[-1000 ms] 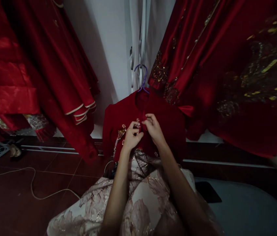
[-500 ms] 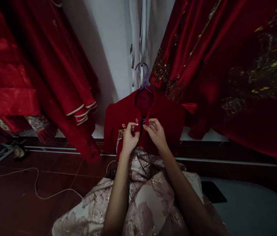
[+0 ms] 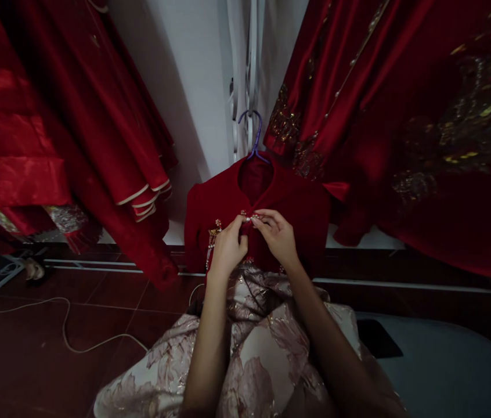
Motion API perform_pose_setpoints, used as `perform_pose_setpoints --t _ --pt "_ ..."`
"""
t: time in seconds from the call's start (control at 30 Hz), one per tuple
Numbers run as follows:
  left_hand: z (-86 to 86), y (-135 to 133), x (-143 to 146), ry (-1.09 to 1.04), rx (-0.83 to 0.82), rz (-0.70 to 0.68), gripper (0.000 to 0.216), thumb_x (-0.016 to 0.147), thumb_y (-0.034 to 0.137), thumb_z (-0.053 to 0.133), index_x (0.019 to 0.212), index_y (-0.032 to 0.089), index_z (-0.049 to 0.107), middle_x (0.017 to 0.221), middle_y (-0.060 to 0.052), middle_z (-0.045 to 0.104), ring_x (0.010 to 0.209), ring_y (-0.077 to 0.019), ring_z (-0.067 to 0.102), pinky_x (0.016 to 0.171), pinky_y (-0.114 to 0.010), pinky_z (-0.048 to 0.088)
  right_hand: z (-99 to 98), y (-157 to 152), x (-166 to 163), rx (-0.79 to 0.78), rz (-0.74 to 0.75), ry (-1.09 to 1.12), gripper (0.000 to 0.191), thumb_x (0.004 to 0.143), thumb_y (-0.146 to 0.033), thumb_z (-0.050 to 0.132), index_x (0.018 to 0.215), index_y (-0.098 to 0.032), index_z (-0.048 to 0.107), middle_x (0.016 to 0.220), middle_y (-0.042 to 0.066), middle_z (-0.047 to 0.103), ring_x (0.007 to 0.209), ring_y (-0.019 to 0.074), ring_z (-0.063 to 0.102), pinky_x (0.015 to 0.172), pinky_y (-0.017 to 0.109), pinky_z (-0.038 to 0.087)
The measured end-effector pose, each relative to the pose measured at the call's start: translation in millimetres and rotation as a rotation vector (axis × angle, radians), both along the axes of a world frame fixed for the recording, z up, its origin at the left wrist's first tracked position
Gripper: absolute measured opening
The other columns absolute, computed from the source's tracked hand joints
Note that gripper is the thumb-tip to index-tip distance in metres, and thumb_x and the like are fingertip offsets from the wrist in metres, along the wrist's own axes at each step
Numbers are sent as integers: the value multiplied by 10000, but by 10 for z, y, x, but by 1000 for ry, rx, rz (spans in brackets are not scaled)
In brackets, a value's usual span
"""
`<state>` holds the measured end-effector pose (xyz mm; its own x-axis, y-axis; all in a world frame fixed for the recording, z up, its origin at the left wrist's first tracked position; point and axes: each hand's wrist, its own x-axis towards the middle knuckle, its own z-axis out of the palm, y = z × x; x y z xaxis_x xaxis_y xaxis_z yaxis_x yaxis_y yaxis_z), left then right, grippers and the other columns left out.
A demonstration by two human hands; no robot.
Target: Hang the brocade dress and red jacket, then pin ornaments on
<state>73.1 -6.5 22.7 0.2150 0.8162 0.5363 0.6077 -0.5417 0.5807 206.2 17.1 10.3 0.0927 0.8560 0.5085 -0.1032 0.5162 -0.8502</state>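
A dark red jacket (image 3: 215,200) hangs in front of me on a purple hanger (image 3: 257,136). My left hand (image 3: 228,247) pinches its front edge just below the neckline, beside a beaded ornament (image 3: 214,232). My right hand (image 3: 278,235) pinches the opposite front edge, and the fingertips of both hands meet at a small shiny button (image 3: 248,219). The two edges lie together there. Whether the button is through its loop I cannot tell. Below the hands is a pale floral, shiny fabric (image 3: 263,360).
Red garments (image 3: 110,128) hang at the left, and red satin garments with gold sequins (image 3: 358,87) at the right. A white metal rack (image 3: 252,64) stands behind the jacket. A white cable (image 3: 68,331) crosses the tiled floor. A grey-blue board (image 3: 446,360) with a dark patch lies at lower right.
The jacket's two front edges, apart before, have been drawn together at the button. My left hand has turned and shifted slightly toward the right one.
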Motion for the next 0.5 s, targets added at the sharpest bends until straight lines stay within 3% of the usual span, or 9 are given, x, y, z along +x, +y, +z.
perform_pose_setpoints --t 0.5 --pt "-45 27 2 12 -23 42 392 734 85 454 1094 238 447 891 -32 627 746 -194 600 688 -281 427 -3 5 -73 16 -44 50 232 735 -351 643 921 -227 578 860 22 619 799 149 606 774 327 534"
